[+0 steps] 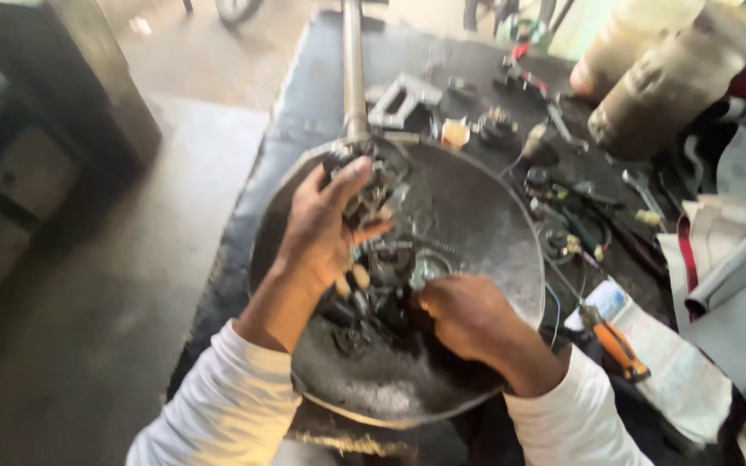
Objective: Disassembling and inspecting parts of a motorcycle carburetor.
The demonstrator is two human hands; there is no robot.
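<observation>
- Two hands in white sleeves work over a round, shallow metal pan [485,224] that fills the centre of the head view and rests on a dark desk [321,95].
- Left hand [325,229]: raised over the pan's 10 o'clock area, fingers curled around a dark, greasy cluster of mechanical parts [373,185]; the thumb and forefinger pinch it from the side, so the hand is closed on the cluster.
- Right hand [468,315]: low in the pan toward 5 o'clock, knuckles up and fingers folded down among a heap of small dark parts [369,311]; whether it grips one of them cannot be told, since the fingertips are hidden.
- Heap of small dark parts: lies at the pan's centre and toward 7 o'clock, between the two hands, with a ring-shaped piece [425,263] just beside the right hand.
- Long metal shaft [354,69]: runs from the pan's 12 o'clock rim straight away toward the top of the view.
- Orange-handled tool [619,345]: lies on the desk at 4 o'clock from the pan, on a light cloth [684,371].
- Scattered dark fittings [498,125] and a wrench [645,194] lie at 1 to 2 o'clock; two grimy pale containers [662,86] stand beyond them.
</observation>
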